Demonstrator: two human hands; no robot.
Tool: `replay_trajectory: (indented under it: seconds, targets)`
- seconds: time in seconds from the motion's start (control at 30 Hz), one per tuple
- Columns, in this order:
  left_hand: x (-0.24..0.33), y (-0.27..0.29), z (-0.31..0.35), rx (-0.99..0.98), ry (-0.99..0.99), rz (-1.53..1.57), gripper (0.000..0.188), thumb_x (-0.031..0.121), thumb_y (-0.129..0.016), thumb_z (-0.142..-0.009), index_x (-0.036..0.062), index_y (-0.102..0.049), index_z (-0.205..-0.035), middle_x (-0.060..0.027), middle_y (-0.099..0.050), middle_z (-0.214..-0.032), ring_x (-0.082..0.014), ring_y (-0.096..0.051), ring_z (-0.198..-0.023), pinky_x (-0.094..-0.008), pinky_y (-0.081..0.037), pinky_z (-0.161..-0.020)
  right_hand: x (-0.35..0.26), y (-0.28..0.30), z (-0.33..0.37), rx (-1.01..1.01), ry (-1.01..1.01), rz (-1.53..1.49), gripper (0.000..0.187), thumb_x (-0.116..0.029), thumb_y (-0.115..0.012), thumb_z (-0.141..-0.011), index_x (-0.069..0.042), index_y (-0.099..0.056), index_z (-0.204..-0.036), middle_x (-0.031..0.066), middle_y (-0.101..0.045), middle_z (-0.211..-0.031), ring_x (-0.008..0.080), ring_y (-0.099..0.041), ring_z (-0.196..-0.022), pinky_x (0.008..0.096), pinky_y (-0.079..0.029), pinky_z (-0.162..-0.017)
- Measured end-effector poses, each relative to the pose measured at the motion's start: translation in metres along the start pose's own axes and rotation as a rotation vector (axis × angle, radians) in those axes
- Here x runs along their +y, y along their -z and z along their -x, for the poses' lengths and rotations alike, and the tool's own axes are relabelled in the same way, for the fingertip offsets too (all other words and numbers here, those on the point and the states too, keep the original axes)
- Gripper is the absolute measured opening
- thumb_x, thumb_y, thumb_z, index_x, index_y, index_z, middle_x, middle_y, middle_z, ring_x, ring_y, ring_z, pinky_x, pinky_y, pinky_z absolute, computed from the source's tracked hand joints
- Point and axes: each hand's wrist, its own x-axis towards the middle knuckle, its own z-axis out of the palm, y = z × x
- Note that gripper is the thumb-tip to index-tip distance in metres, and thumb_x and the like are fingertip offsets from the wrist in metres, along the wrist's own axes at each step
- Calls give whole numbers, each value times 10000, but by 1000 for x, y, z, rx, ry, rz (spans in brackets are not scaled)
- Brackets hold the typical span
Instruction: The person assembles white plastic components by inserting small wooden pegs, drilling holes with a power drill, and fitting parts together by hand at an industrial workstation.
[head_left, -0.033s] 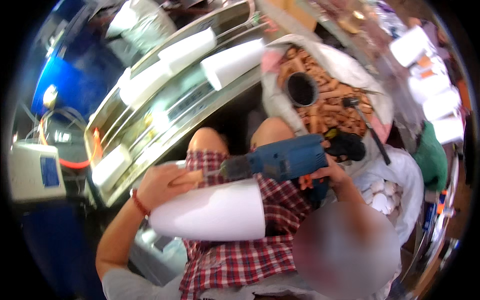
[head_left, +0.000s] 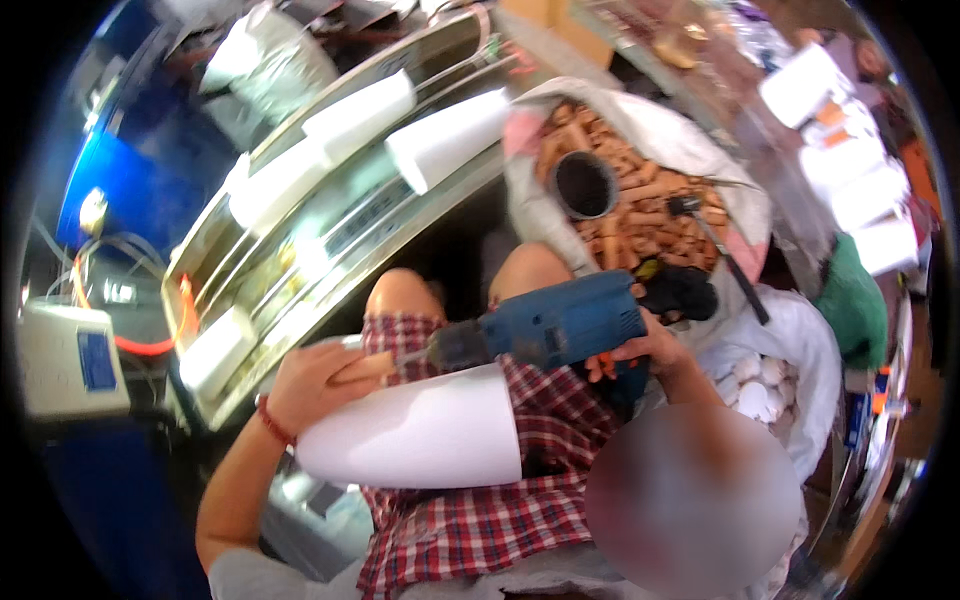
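Note:
My right hand [head_left: 650,345] grips a blue power drill [head_left: 565,320], held level over my lap with its chuck and bit toward the left. In my left hand [head_left: 312,385] is a short tan plug-like piece [head_left: 372,368], pinched between thumb and fingers. The drill bit meets or nearly meets the end of this piece; whether it is inside, I cannot tell. A white tapered, cup-shaped piece [head_left: 415,428] lies across my lap, just below the drill and against my left hand. Its wide end faces right.
A tilted metal trough [head_left: 345,270] with rods holds several white tapered pieces [head_left: 450,138]. An open sack [head_left: 690,130] of tan pieces holds a dark round cup [head_left: 583,185] and a hammer-like tool [head_left: 730,255]. A white bag [head_left: 815,370] has white lumps inside.
The view has shifted slightly, moving the surroundings a little left and down. Both hands, the drill and the tan piece keep about the same places relative to each other.

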Motion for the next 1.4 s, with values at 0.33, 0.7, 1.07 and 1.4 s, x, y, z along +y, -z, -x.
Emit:
replay_trajectory:
  seconds: [0.33,0.7,1.07,1.4]
  targets:
    - [12,-17,51,97,177,-166,163,219,-667,-725,77,-602,-770,-88,-594,-705,-281,-579,-624,-387,-437,-548,-5,25,83,294,285,-45,521,-274,-689,-735,34,-525,-1121,147,-646,-901,256,-657,-741,298,-507,-557]
    - [77,-22,39,-34,-8,-42,386,365,-693,-761,58,-566,-564,-104,-513,-466,-289,-541,-440,-368,-420,-434,-71,127,-54,745,565,-517,349,-278,-630,-810,8,-576,-1003,132,-643,-871,227,-634,-745,318,-495,-648]
    - [103,-9,10,-37,-4,93,301,322,-745,-728,64,-591,-705,-65,-547,-537,-207,-565,-475,-295,-446,-477,-66,147,-62,1078,470,-145,288,-204,-602,-844,-31,-542,-1067,87,-610,-934,192,-592,-836,326,-484,-729]
    - [75,-39,9,467,-105,646,909,619,-579,-765,46,-212,-1368,-142,-231,-1424,-272,-310,-1266,-398,-363,-976,-33,-153,-51,-271,475,1269,506,-304,-643,-779,2,-494,-1153,200,-541,-1138,323,-537,-1038,393,-439,-855]
